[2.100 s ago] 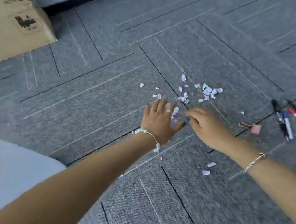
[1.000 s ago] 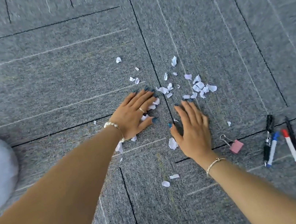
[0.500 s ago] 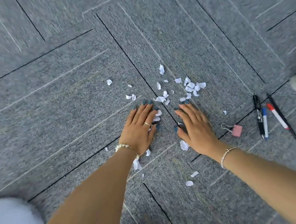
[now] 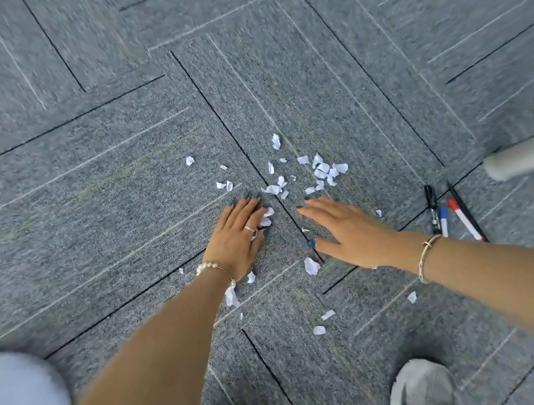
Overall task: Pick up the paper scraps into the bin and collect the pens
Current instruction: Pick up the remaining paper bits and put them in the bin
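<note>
On the grey carpet (image 4: 119, 196), between and beyond the flat, empty left hand (image 4: 241, 237) and right hand (image 4: 349, 231), lie paper scraps (image 4: 321, 171), surely light and thin, best swept together and pinched at their edges.

Your right hand (image 4: 350, 235) was flat on the carpet (image 4: 118, 190) with its fingers pointing up at the scraps (image 4: 323, 171). Now it has turned, so its fingers point left toward your left hand (image 4: 239, 237). It now covers the pink clip, which you could see before. Your head moved too: a grey shoe (image 4: 422, 390) now shows at the bottom, and the boxes have gone from view.
</note>
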### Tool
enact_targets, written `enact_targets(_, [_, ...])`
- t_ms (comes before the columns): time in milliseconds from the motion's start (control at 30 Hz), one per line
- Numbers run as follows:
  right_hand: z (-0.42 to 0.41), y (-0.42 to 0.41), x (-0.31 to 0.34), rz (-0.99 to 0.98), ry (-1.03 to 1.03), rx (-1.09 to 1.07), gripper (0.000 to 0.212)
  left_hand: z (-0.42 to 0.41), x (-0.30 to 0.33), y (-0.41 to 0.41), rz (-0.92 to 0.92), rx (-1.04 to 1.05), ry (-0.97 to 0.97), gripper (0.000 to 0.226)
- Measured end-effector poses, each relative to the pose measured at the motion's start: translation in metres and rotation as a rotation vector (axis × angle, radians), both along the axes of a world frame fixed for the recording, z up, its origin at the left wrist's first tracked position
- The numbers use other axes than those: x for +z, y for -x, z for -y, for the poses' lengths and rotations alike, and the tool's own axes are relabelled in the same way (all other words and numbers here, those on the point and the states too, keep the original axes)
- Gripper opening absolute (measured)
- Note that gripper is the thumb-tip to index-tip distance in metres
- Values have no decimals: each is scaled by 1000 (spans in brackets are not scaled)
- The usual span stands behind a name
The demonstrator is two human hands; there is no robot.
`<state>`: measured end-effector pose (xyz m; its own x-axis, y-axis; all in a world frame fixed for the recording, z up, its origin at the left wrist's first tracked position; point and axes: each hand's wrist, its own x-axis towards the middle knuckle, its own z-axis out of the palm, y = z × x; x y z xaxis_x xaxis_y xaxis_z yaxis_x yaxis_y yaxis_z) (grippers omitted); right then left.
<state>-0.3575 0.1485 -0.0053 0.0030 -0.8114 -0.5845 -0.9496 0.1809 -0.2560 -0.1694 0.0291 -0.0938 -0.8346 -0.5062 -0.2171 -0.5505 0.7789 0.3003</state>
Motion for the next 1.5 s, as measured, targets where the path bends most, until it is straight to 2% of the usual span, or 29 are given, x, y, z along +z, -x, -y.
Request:
enact_targets(167, [-10,10,-11,112,42,15,62,-6,1,4,-6,63,17,50])
enact_targets(267, [-9,8,-33,164,177,-73,62,-9,8,13,-28,140,-6,47])
enact_targets(433, [4,12,-71,137,425,-216,60,-24,11,31,-74,356,-49,54])
enact_targets(533, [11,27,-79,122,609,-259,55,-35,2,38,-194,429,-12,48])
enact_targets(600, [16,40,-81,77,654,-263,56,-41,-5,37,-290,443,26,39])
enact_targets(733, [25,55,-82,-40,442,-265,76,-52,-18,26,-401,492,43,29])
enact_targets(833, [20,54,-80,-89,348,-111,71,-50,-11,28,-421,518,41,25])
enact_targets(933, [3,35,-77,50,398,-23,59,-49,-5,26,-389,445,31,25])
enact_targets(1033, [-14,19,-76,196,447,30,46,-47,-3,22,-316,350,17,39])
enact_targets(1167, [-4,20,-66,312,572,-128,45,-40,0,18,-293,352,37,40])
enact_targets(1300, [27,27,-65,241,603,-152,52,-29,2,18,-369,345,105,50])
enact_targets(1400, [54,33,-71,64,485,-84,63,-13,6,21,-250,410,66,61])
enact_targets(1500, [79,37,-74,-26,392,-78,68,8,7,26,-133,481,58,67])
